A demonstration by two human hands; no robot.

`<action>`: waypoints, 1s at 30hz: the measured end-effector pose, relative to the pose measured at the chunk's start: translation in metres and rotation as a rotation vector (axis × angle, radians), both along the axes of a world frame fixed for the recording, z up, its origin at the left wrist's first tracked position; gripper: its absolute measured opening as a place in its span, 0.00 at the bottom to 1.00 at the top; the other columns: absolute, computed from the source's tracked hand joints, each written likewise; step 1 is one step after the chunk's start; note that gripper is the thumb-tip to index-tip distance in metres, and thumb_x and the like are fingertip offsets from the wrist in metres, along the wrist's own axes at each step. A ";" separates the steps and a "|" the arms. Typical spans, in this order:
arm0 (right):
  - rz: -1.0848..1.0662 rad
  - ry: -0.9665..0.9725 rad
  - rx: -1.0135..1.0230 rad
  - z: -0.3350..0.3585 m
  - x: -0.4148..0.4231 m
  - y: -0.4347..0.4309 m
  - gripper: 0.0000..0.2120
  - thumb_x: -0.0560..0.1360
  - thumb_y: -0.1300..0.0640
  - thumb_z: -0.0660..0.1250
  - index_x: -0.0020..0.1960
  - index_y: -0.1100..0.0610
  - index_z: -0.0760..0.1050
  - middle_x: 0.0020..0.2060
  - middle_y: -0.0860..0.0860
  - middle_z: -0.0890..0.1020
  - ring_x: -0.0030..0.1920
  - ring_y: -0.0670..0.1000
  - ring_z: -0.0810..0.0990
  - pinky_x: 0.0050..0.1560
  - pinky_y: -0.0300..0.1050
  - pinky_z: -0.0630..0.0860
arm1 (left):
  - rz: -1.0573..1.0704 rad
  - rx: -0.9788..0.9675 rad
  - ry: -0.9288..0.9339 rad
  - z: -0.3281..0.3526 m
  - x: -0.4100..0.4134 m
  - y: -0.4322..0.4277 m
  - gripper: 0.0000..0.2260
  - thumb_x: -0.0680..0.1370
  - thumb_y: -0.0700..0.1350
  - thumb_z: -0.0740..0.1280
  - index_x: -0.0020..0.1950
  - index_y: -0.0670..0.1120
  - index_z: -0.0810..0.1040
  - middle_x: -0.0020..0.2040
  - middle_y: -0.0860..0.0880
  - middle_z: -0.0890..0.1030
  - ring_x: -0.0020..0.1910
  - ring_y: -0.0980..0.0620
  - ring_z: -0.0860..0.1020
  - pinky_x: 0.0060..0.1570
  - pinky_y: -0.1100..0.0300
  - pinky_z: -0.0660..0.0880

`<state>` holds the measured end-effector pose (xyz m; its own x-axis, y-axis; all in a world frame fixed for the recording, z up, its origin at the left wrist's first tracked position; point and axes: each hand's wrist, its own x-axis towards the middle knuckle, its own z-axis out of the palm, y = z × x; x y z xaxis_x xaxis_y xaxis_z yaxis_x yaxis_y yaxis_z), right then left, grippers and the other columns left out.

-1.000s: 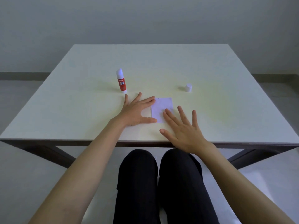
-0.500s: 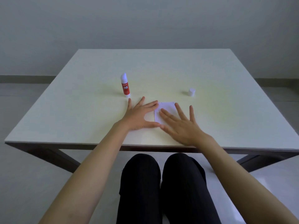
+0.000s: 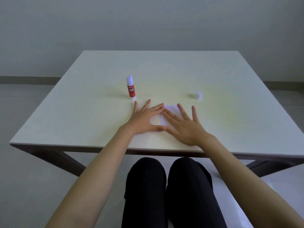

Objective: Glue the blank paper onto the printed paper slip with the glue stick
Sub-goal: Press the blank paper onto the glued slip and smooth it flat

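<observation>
A small white paper (image 3: 172, 109) lies flat on the table, near the front edge. My right hand (image 3: 185, 125) is spread flat on it, fingers apart, covering most of the sheet. My left hand (image 3: 145, 118) lies flat beside it, its fingertips touching the paper's left edge. I cannot tell whether a printed slip lies under the white sheet. The red and white glue stick (image 3: 130, 87) stands upright and uncapped just beyond my left hand. Its white cap (image 3: 198, 95) sits apart on the table, to the right beyond my right hand.
The white square table (image 3: 230, 122) has a dark frame underneath; its front edge is close to my wrists. My knees in black trousers show below that edge. A grey wall stands behind the table.
My right hand slid forward and left from the table's front onto the paper, and now covers more of it. My left hand stayed in place beside the sheet.
</observation>
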<state>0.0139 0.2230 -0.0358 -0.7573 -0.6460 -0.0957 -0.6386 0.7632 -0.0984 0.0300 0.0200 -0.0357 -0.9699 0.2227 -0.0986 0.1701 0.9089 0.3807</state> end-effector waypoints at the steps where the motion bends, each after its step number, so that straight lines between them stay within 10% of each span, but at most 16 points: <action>1: -0.042 -0.017 0.006 0.002 -0.009 0.002 0.33 0.74 0.32 0.35 0.76 0.43 0.36 0.76 0.36 0.41 0.76 0.52 0.34 0.71 0.64 0.30 | 0.003 -0.011 0.001 0.000 0.000 0.000 0.41 0.68 0.72 0.60 0.77 0.59 0.52 0.77 0.66 0.50 0.78 0.52 0.40 0.70 0.38 0.31; 5: -0.108 -0.020 -0.014 -0.001 -0.023 0.006 0.31 0.78 0.36 0.39 0.76 0.45 0.36 0.77 0.39 0.41 0.77 0.52 0.36 0.72 0.63 0.33 | -0.008 0.012 0.003 0.001 0.003 0.000 0.40 0.71 0.67 0.63 0.77 0.58 0.48 0.77 0.63 0.51 0.78 0.52 0.40 0.72 0.42 0.32; 8: -0.081 0.042 -0.061 -0.005 -0.018 0.009 0.31 0.76 0.35 0.37 0.76 0.44 0.34 0.77 0.39 0.40 0.77 0.51 0.37 0.73 0.62 0.34 | 0.083 0.395 0.087 0.005 0.007 -0.003 0.37 0.73 0.58 0.68 0.77 0.58 0.51 0.76 0.62 0.58 0.77 0.55 0.53 0.75 0.54 0.45; 12: -0.114 0.086 -0.291 -0.003 -0.014 0.008 0.33 0.76 0.33 0.40 0.76 0.42 0.37 0.77 0.40 0.43 0.78 0.49 0.42 0.75 0.57 0.39 | 0.668 0.733 0.710 0.016 0.001 -0.012 0.26 0.72 0.44 0.72 0.69 0.48 0.71 0.61 0.51 0.78 0.58 0.54 0.75 0.59 0.62 0.71; 15: -0.152 0.138 -0.446 0.001 -0.013 0.008 0.30 0.78 0.40 0.55 0.76 0.52 0.57 0.76 0.49 0.60 0.76 0.52 0.57 0.74 0.56 0.57 | 0.917 0.782 0.607 0.024 -0.022 -0.023 0.29 0.73 0.44 0.72 0.72 0.41 0.67 0.66 0.45 0.76 0.65 0.48 0.74 0.64 0.53 0.70; 18: -0.108 0.384 -0.610 0.003 -0.007 0.009 0.10 0.74 0.56 0.69 0.52 0.61 0.78 0.49 0.56 0.82 0.49 0.59 0.81 0.44 0.49 0.78 | 0.908 0.677 0.541 0.021 -0.042 -0.027 0.17 0.74 0.44 0.69 0.59 0.37 0.76 0.55 0.43 0.82 0.55 0.43 0.79 0.56 0.55 0.73; 23: -0.107 0.568 -0.702 0.001 -0.005 0.011 0.11 0.76 0.58 0.63 0.36 0.61 0.75 0.28 0.52 0.76 0.29 0.55 0.74 0.25 0.43 0.67 | 0.908 0.759 0.549 0.025 -0.043 -0.015 0.12 0.73 0.45 0.67 0.33 0.40 0.76 0.28 0.52 0.80 0.32 0.56 0.77 0.35 0.65 0.66; 26: -0.208 0.439 -0.780 0.002 -0.004 0.010 0.10 0.77 0.55 0.62 0.41 0.59 0.77 0.30 0.50 0.77 0.30 0.52 0.74 0.27 0.42 0.70 | 0.784 0.961 0.448 0.029 -0.030 0.011 0.12 0.73 0.48 0.69 0.30 0.46 0.81 0.29 0.59 0.83 0.38 0.70 0.79 0.40 0.75 0.70; 30: -0.443 -0.237 -1.119 0.022 -0.016 0.006 0.12 0.80 0.53 0.58 0.53 0.56 0.79 0.35 0.48 0.80 0.32 0.47 0.77 0.35 0.39 0.71 | 0.646 1.341 0.234 0.035 -0.017 0.055 0.03 0.70 0.43 0.75 0.38 0.51 0.86 0.45 0.56 0.86 0.54 0.50 0.83 0.61 0.54 0.75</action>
<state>-0.0022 0.2292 -0.0136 -0.9716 -0.1517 0.1816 -0.2229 0.3301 -0.9173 0.0131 0.0748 -0.0004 -0.8982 -0.4395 -0.0076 0.0605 -0.1407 0.9882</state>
